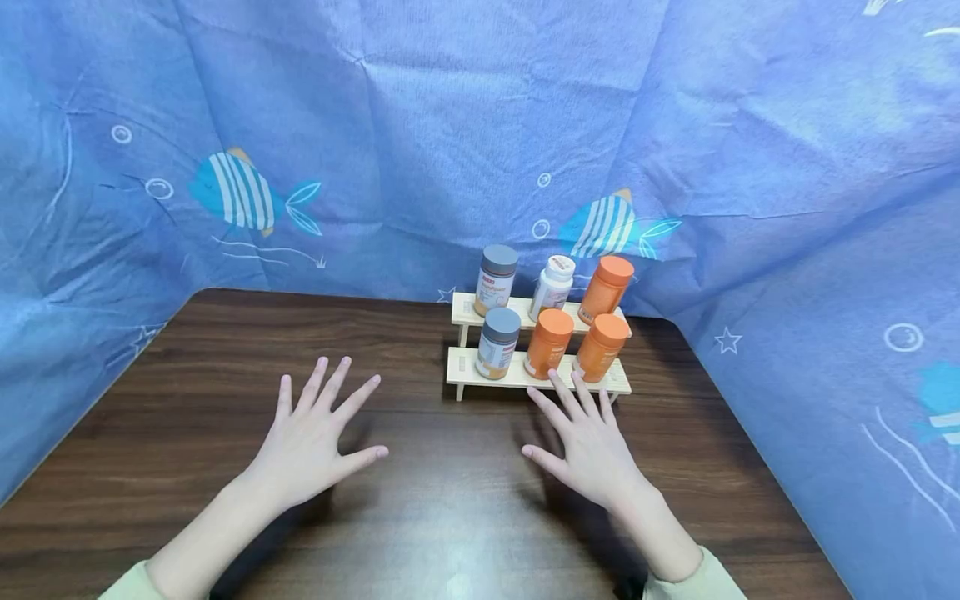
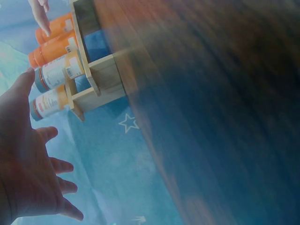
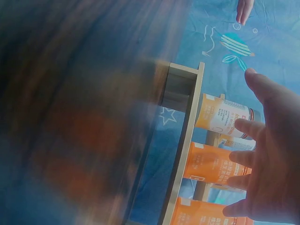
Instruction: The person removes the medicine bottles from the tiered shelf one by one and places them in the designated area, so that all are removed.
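Both of my hands hover palm down with fingers spread over a dark wooden table (image 1: 450, 500). My left hand (image 1: 318, 429) is at the centre left and holds nothing; the left wrist view shows it (image 2: 28, 173) open. Also empty, my right hand (image 1: 581, 433) has its fingertips just short of the lower step of a small two-step wooden rack (image 1: 540, 379). The rack carries two grey-lidded bottles (image 1: 498, 342), a white bottle (image 1: 553, 287) and three orange bottles (image 1: 549, 342). In the right wrist view my right hand (image 3: 269, 164) is spread beside the rack (image 3: 187, 140) and its bottles (image 3: 213, 161).
A blue cloth with fish prints (image 1: 450, 125) hangs behind and along both sides of the table. The rack stands at the back right, near the table's far edge. Bare wood lies to the left of the rack and in front of my hands.
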### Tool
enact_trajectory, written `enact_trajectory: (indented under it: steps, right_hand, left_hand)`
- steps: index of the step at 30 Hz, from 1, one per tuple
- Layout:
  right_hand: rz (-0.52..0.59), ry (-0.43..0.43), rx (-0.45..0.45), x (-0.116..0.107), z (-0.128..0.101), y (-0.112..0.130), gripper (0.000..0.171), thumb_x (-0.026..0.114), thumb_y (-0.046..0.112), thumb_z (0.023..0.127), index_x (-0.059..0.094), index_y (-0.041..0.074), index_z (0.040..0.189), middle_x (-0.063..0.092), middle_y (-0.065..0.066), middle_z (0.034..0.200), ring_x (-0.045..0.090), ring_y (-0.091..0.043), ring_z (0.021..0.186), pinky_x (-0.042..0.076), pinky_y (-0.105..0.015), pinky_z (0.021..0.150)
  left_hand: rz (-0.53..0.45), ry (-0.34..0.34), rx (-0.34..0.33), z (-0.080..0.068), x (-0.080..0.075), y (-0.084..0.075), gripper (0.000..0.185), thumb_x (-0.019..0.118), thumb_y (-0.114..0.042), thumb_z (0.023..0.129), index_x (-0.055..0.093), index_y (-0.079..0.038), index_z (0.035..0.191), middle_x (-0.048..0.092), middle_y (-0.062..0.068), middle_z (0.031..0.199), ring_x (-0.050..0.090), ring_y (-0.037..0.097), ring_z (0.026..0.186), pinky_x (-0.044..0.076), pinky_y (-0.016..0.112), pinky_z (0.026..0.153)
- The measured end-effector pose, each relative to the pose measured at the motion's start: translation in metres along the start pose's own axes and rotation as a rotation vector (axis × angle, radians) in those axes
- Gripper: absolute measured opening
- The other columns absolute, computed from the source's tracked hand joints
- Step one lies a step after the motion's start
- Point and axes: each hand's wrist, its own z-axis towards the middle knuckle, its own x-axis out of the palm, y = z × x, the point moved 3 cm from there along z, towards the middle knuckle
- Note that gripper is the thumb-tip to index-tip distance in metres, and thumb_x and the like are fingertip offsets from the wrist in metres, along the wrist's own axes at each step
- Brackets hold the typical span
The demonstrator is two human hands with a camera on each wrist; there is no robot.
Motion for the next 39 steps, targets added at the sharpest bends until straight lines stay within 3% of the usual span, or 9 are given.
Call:
enact_trajectory:
  steps: [9, 13, 17, 25, 32, 39]
  right_hand:
    - [0.01, 0.0, -0.007, -0.001, 0.0, 0.001, 0.074, 0.059, 0.063, 0.081, 0.037, 0.033, 0.144, 0.025, -0.003, 0.156, 0.013, -0.034, 0.144, 0.015, -0.067, 0.107]
    - [0.01, 0.005, -0.01, -0.001, 0.0, 0.002, 0.073, 0.056, 0.065, 0.082, 0.036, 0.034, 0.145, 0.024, -0.003, 0.156, 0.015, -0.034, 0.143, 0.015, -0.066, 0.107]
    - [0.009, 0.015, -0.007, -0.002, 0.0, 0.002, 0.073, 0.051, 0.069, 0.083, 0.034, 0.035, 0.145, 0.023, -0.001, 0.156, 0.012, -0.033, 0.144, 0.013, -0.065, 0.109]
    - [-0.001, 0.013, -0.018, -0.01, 0.001, 0.002, 0.074, 0.055, 0.065, 0.083, 0.035, 0.032, 0.146, 0.021, -0.002, 0.157, 0.007, -0.029, 0.146, 0.013, -0.063, 0.11]
    - [0.009, 0.013, 0.01, -0.023, 0.001, -0.003, 0.075, 0.054, 0.066, 0.083, 0.032, 0.032, 0.147, 0.019, -0.002, 0.157, 0.01, -0.029, 0.145, 0.016, -0.064, 0.109]
    - [0.039, -0.019, 0.042, -0.044, 0.002, -0.014, 0.077, 0.055, 0.065, 0.084, 0.027, 0.033, 0.149, 0.018, -0.001, 0.157, 0.013, -0.033, 0.144, 0.011, -0.061, 0.111]
  left_hand:
    - [0.002, 0.004, -0.001, 0.0, -0.001, 0.0, 0.09, 0.055, -0.071, 0.078, 0.018, -0.035, 0.151, 0.009, 0.013, 0.158, -0.001, 0.036, 0.145, -0.009, 0.068, 0.106]
    - [0.007, 0.014, -0.002, 0.0, -0.002, 0.0, 0.089, 0.048, -0.077, 0.078, 0.017, -0.035, 0.151, 0.008, 0.012, 0.158, -0.002, 0.035, 0.145, -0.008, 0.069, 0.106]
    - [0.005, 0.014, 0.003, 0.002, -0.004, 0.0, 0.089, 0.042, -0.08, 0.078, 0.017, -0.035, 0.151, 0.008, 0.012, 0.158, -0.003, 0.035, 0.145, -0.01, 0.068, 0.106]
    - [0.015, 0.012, 0.003, 0.005, -0.011, 0.0, 0.09, 0.039, -0.082, 0.077, 0.016, -0.035, 0.151, 0.006, 0.011, 0.159, -0.006, 0.033, 0.145, -0.011, 0.066, 0.107]
    - [0.018, -0.015, 0.024, 0.013, -0.02, 0.0, 0.09, 0.044, -0.079, 0.078, 0.015, -0.035, 0.151, 0.007, 0.011, 0.159, -0.006, 0.033, 0.145, -0.01, 0.067, 0.107]
    - [0.025, -0.029, 0.016, 0.029, -0.038, 0.0, 0.091, 0.045, -0.08, 0.077, 0.012, -0.037, 0.151, 0.005, 0.008, 0.159, -0.008, 0.028, 0.145, -0.01, 0.064, 0.109]
